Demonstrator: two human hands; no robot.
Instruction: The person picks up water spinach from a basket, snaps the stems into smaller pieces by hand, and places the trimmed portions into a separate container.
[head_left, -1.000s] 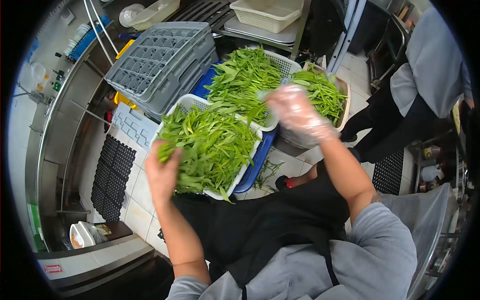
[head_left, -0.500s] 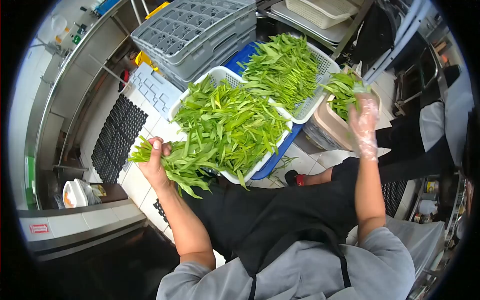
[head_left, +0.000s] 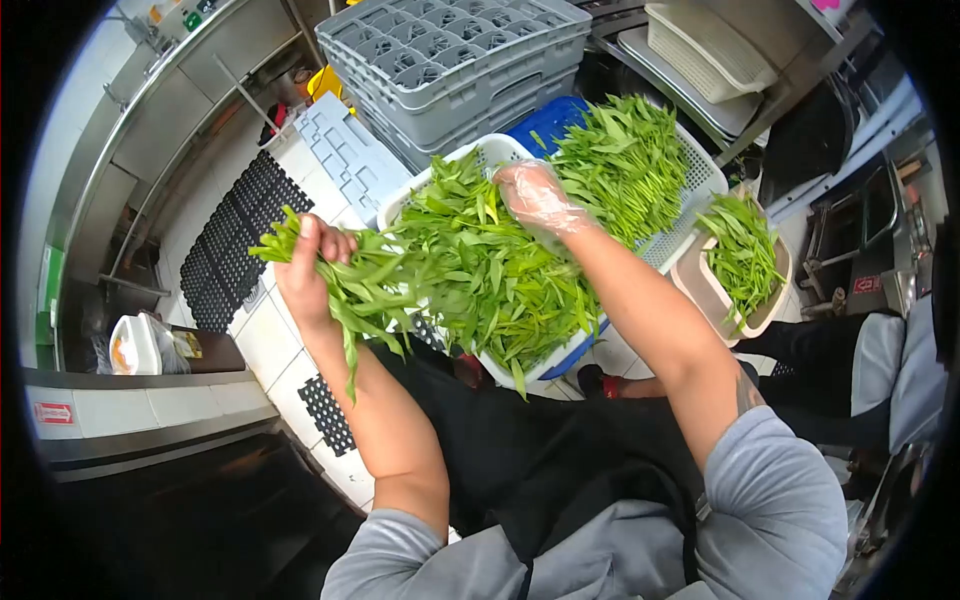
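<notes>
My left hand (head_left: 312,262), bare, is closed round a bunch of leafy green stems (head_left: 365,285), probably water spinach. The cut ends stick out past the thumb, and the leaves hang toward the white basket. My right hand (head_left: 538,196) wears a clear plastic glove and is over the far side of the heap of greens (head_left: 490,265) in that white basket (head_left: 505,148). Its fingers curl down at the leaves; the tips are hidden, so what they hold cannot be made out.
A second white basket (head_left: 706,178) holds greens with stems lined up. To its right stands a beige bin (head_left: 692,268) with more greens. Grey glass racks (head_left: 455,85) are stacked behind. Another person's dark-clothed leg (head_left: 810,350) is at the right. Black mats (head_left: 235,245) lie on the tiles.
My right hand has moved left from the beige bin to the heap in the near white basket. My left hand keeps its bunch. The view has shifted slightly.
</notes>
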